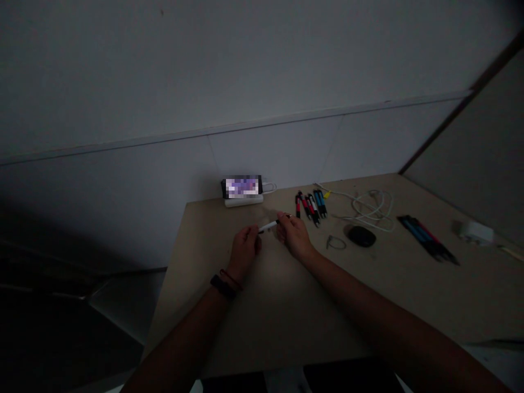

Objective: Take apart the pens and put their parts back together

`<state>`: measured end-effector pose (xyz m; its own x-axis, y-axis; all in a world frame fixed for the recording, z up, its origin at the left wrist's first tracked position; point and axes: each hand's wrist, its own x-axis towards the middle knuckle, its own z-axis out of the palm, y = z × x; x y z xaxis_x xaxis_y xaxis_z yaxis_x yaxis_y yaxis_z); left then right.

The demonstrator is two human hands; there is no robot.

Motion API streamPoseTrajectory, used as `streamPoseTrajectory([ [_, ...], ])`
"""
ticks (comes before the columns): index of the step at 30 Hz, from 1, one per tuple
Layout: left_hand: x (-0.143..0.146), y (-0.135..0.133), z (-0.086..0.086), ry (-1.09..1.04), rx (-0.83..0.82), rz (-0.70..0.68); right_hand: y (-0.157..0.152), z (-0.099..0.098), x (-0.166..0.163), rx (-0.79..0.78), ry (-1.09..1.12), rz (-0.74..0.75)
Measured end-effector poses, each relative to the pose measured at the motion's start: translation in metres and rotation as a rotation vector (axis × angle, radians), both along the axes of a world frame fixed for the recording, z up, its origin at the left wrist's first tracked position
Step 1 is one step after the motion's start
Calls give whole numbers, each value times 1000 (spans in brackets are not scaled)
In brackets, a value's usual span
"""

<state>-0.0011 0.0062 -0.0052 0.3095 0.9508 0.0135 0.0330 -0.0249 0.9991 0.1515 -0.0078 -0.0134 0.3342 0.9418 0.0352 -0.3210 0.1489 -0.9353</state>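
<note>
Over the middle of a beige table (pixel 254 305) I hold a pen (pixel 268 225) with a white barrel between both hands. My left hand (pixel 244 246) pinches its near end, fingers closed; a dark band and a red cord ring that wrist. My right hand (pixel 292 233) grips the far end, fingers curled around it. The pen lies roughly level, a little above the tabletop.
A phone (pixel 242 187) leans on a white block at the table's back edge. Several red and blue pens (pixel 310 206) lie beyond my right hand. To the right are a white cable (pixel 370 210), a dark round object (pixel 362 236), more pens (pixel 428 238) and a white adapter (pixel 475 232).
</note>
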Motion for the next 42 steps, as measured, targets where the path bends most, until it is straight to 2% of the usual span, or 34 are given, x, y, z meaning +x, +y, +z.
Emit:
streamPoseTrajectory([
  [7, 1, -1, -6, 0, 73, 95, 1, 2, 2, -33, 113, -66],
  [11, 2, -2, -7, 18, 124, 85, 2, 1, 2, -35, 128, -70],
  [22, 0, -6, 2, 89, 102, 52, 1, 2, 0, -44, 93, -40],
  [26, 1, -5, -2, 19, 81, 31, 1, 1, 0, -42, 34, -27],
  [32, 1, -5, -9, 37, 135, 37, -1, -3, -2, -43, -195, -4],
  [35, 2, -8, -6, 110, 171, 44, -2, -6, -2, -45, -280, 22],
  [42, 2, -14, 5, 221, 253, 32, -3, -8, 0, -18, -298, 61],
])
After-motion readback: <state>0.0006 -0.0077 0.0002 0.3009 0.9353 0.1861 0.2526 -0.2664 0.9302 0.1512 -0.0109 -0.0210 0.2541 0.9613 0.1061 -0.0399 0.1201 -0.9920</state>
